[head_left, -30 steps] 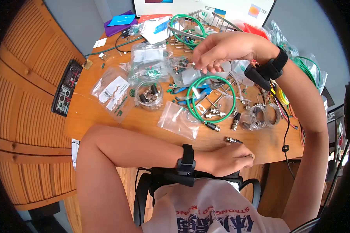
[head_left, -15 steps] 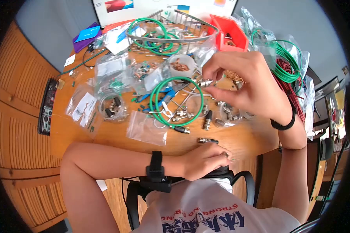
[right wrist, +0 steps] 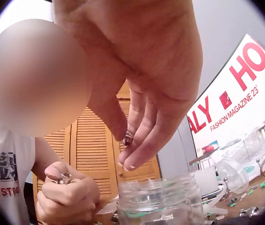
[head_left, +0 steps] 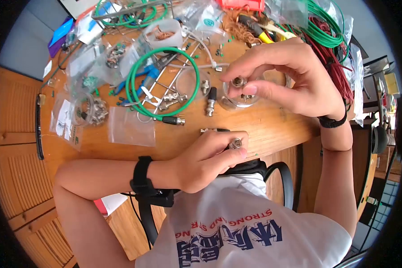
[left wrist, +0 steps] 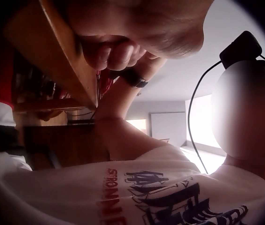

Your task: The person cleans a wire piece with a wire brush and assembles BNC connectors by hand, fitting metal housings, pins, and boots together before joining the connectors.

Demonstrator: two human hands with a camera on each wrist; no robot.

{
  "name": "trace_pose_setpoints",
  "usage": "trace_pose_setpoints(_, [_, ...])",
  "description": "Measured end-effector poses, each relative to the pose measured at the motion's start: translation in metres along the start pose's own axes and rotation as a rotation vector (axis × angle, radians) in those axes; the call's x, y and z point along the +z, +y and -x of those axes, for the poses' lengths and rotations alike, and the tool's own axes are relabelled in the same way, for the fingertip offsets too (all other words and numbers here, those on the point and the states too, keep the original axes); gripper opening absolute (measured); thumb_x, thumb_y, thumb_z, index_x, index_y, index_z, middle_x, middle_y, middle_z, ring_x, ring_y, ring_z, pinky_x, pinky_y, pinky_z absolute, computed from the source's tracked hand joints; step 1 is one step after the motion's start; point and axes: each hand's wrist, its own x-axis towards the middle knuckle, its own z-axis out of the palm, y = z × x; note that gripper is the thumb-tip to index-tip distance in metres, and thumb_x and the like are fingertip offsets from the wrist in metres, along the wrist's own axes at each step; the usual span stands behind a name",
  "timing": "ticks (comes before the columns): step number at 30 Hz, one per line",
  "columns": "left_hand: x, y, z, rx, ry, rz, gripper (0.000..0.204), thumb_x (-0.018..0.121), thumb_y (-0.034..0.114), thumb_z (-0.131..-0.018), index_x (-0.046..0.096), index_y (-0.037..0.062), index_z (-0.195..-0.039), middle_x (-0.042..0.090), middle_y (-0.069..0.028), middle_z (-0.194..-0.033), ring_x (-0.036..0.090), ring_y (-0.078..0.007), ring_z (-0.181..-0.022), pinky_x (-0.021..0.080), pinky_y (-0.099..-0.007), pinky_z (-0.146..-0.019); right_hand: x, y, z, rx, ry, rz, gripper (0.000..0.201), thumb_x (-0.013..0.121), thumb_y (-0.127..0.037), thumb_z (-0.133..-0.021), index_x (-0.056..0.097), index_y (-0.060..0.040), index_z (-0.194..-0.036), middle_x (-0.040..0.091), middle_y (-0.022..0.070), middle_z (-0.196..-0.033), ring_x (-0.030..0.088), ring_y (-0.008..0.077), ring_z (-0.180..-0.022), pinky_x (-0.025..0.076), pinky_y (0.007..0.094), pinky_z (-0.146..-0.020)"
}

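The left hand (head_left: 210, 163) grips a metal connector (head_left: 235, 143) whose round end sticks out between thumb and forefinger, close to the desk's front edge. Above a clear jar (head_left: 230, 105), the right hand (head_left: 295, 82) pinches a small metal connector (head_left: 239, 81) between thumb and fingers. In the right wrist view that connector (right wrist: 128, 138) hangs over the open mouth of the jar (right wrist: 160, 201), and the left hand (right wrist: 67, 194) is behind at the lower left. Fingers of the left hand (left wrist: 118, 56) look curled in the left wrist view; the connector is hidden there.
Black-bodied connectors (head_left: 211, 102) lie left of the jar. Farther left are a green cable loop (head_left: 128, 85), blue-handled pliers (head_left: 149, 73), a flat plastic bag (head_left: 131, 126) and a second jar (head_left: 82, 109). Green coils (head_left: 321, 27) and a red bin (head_left: 243, 4) stand at the back.
The right hand has come from the back of the desk down over the jar, holding a connector. The left hand has turned, so its connector's end now shows. The head view has shifted.
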Motion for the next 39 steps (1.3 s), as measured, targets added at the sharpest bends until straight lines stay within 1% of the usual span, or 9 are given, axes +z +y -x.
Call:
trace_pose_setpoints(9, [-0.003,0.007,0.0,-0.126,0.018,0.359,0.02,0.052,0.008,-0.085,0.037,0.0105,-0.098,0.047,-0.0038,-0.075,0.036,-0.0072,-0.06,0.03,-0.0237,-0.053,-0.004,0.012,0.014,0.273,0.023,-0.296,0.026,0.081,-0.008,-0.085,0.072,0.0058,-0.105,0.079,0.0125,-0.085,0.078,0.0226,-0.089,0.06,0.0318,-0.082])
trace_pose_setpoints(13, [-0.007,0.003,-0.001,-0.166,0.005,0.45,0.03,0.051,0.006,-0.079,0.033,0.0107,-0.102,0.052,-0.0109,-0.074,0.04,-0.0118,-0.058,0.035,-0.0253,-0.053,-0.004,0.027,0.013,0.039,-0.005,-0.048,0.032,0.081,-0.014,-0.082,0.072,0.0053,-0.106,0.079,0.013,-0.086,0.07,0.0221,-0.083,0.053,0.0375,-0.084])
trace_pose_setpoints(23, [-0.001,-0.001,0.0,-0.159,0.059,0.473,0.033,0.055,0.039,-0.102,0.038,0.0108,-0.104,0.054,-0.01,-0.074,0.046,-0.0129,-0.058,0.037,-0.0253,-0.051,0.002,0.04,0.012,-0.111,-0.002,-0.001,0.024,0.072,-0.004,-0.084,0.067,0.0032,-0.106,0.08,0.0162,-0.098,0.068,0.0223,-0.087,0.052,0.0368,-0.086])
trace_pose_setpoints(25, [0.002,0.0,0.0,-0.147,0.078,0.327,0.026,0.048,0.034,-0.11,0.042,0.0091,-0.109,0.055,-0.0079,-0.074,0.045,-0.0096,-0.057,0.036,-0.0232,-0.051,0.003,0.041,0.012,-0.107,-0.135,0.055,0.024,0.072,-0.003,-0.084,0.067,0.0032,-0.106,0.08,0.0171,-0.1,0.067,0.0226,-0.087,0.052,0.0366,-0.086])
trace_pose_setpoints(28, [0.001,0.009,-0.001,-0.175,0.054,0.172,0.015,0.046,0.022,-0.112,0.045,0.0074,-0.116,0.058,-0.0068,-0.076,0.044,-0.0053,-0.056,0.034,-0.0201,-0.051,0.018,0.048,0.019,-0.161,0.099,-0.12,0.02,0.072,-0.003,-0.084,0.068,0.0019,-0.103,0.08,0.0176,-0.099,0.068,0.0236,-0.09,0.052,0.0365,-0.086])
trace_pose_setpoints(32, [0.006,0.003,0.001,-0.072,0.107,0.086,0.011,0.048,0.013,-0.112,0.048,0.0052,-0.12,0.062,-0.0073,-0.079,0.043,-0.0026,-0.054,0.033,-0.0185,-0.05,-0.006,0.038,0.009,-0.116,-0.13,-0.051,0.019,0.08,-0.012,-0.087,0.071,0.0002,-0.098,0.08,0.014,-0.094,0.07,0.0252,-0.093,0.053,0.0366,-0.083])
trace_pose_setpoints(34, [0.005,-0.002,0.003,0.053,0.127,-0.046,0.018,0.058,0.006,-0.106,0.055,0.0017,-0.123,0.066,-0.0061,-0.084,0.063,-0.0088,-0.069,0.049,-0.0269,-0.061,-0.01,0.041,0.004,-0.186,-0.194,-0.032,0.021,0.083,-0.016,-0.088,0.072,-0.0007,-0.097,0.079,0.0117,-0.091,0.07,0.0254,-0.094,0.053,0.0364,-0.082])
trace_pose_setpoints(36, [0.008,-0.007,0.003,0.125,0.181,-0.078,0.02,0.059,0.005,-0.104,0.056,0.0005,-0.124,0.069,-0.0078,-0.09,0.068,-0.0126,-0.074,0.051,-0.0282,-0.064,-0.007,0.044,-0.001,-0.387,-0.19,-0.083,0.025,0.088,-0.023,-0.086,0.076,-0.003,-0.094,0.077,0.0071,-0.084,0.069,0.0226,-0.084,0.052,0.0343,-0.075])
trace_pose_setpoints(39, [0.007,-0.012,0.002,0.214,0.223,-0.131,0.024,0.062,0.002,-0.102,0.057,-0.0017,-0.125,0.073,-0.0109,-0.098,0.075,-0.0198,-0.083,0.055,-0.0303,-0.07,-0.004,0.041,0.002,-0.332,-0.167,-0.1,0.022,0.091,-0.023,-0.082,0.079,-0.006,-0.09,0.076,0.0041,-0.08,0.066,0.0185,-0.073,0.048,0.0329,-0.07])
